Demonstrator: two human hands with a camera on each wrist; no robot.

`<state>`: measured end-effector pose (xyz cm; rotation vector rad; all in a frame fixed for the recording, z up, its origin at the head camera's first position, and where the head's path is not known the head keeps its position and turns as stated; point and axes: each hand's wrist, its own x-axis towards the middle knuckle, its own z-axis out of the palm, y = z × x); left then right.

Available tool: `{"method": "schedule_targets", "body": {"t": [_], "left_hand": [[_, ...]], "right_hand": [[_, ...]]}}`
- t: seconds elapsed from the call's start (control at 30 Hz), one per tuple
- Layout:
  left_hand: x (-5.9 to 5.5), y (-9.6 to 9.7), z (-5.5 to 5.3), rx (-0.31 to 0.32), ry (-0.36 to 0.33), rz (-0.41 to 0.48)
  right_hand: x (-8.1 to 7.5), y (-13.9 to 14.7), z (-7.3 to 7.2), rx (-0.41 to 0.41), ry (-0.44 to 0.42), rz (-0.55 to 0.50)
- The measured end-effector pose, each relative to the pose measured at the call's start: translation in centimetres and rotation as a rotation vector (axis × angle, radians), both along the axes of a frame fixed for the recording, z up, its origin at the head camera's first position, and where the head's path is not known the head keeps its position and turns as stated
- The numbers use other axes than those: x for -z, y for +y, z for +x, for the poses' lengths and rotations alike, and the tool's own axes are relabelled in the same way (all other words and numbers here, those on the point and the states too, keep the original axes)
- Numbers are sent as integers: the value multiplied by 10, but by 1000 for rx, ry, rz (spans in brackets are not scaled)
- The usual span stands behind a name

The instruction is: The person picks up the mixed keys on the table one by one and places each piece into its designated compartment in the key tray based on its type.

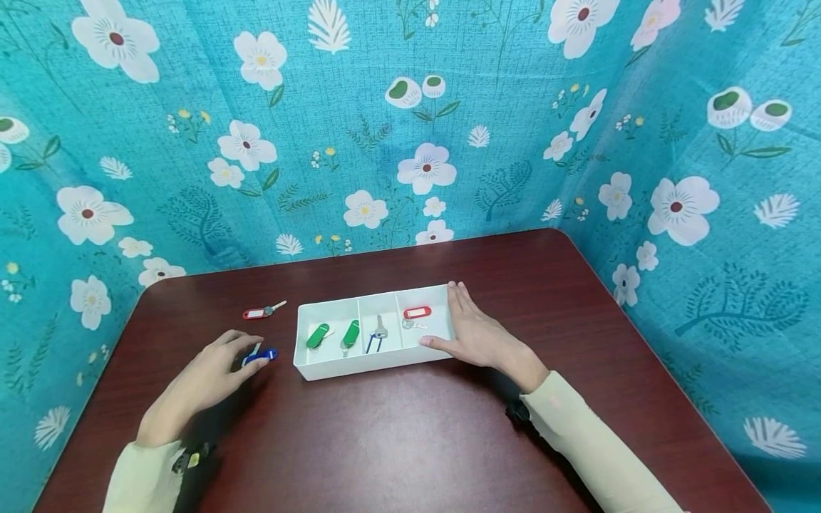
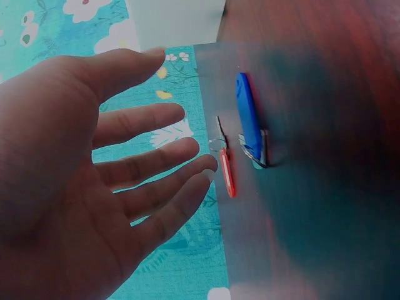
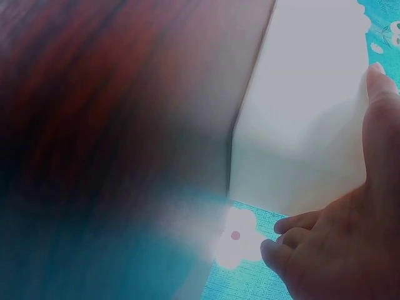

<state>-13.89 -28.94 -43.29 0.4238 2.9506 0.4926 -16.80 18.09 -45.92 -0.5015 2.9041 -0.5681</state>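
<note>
My left hand (image 1: 221, 367) hovers with its fingers spread around a key with a blue tag (image 1: 261, 355) on the table. In the left wrist view, a gap shows between the fingers and the blue tag (image 2: 248, 109). My right hand (image 1: 484, 335) rests at the right end of a white three-compartment box (image 1: 372, 367), fingers straight along the end and thumb over the front rim. Two green-tagged keys (image 1: 350, 333) lie in the left compartment, a blue-tagged key (image 1: 380, 329) in the middle, and a red-tagged key (image 1: 417, 313) in the right.
Another key with a red tag (image 1: 256, 313) lies on the table behind the left hand. The dark reddish table (image 1: 398, 442) has rounded far corners. A turquoise floral cloth (image 1: 365, 142) hangs behind the table and along its sides.
</note>
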Motion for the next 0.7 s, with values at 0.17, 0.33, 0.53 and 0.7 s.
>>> {"method": "schedule_targets", "body": {"t": [0.17, 0.33, 0.53, 0.7], "left_hand": [[6, -3, 3, -4, 3, 12], [10, -6, 5, -5, -4, -6], [15, -13, 10, -1, 4, -38], [23, -19, 13, 23, 32, -47]], "right_hand": [[2, 1, 0, -2, 5, 0], [2, 0, 0, 0, 0, 4], [0, 1, -1, -4, -12, -4], [1, 2, 0, -1, -17, -4]]}}
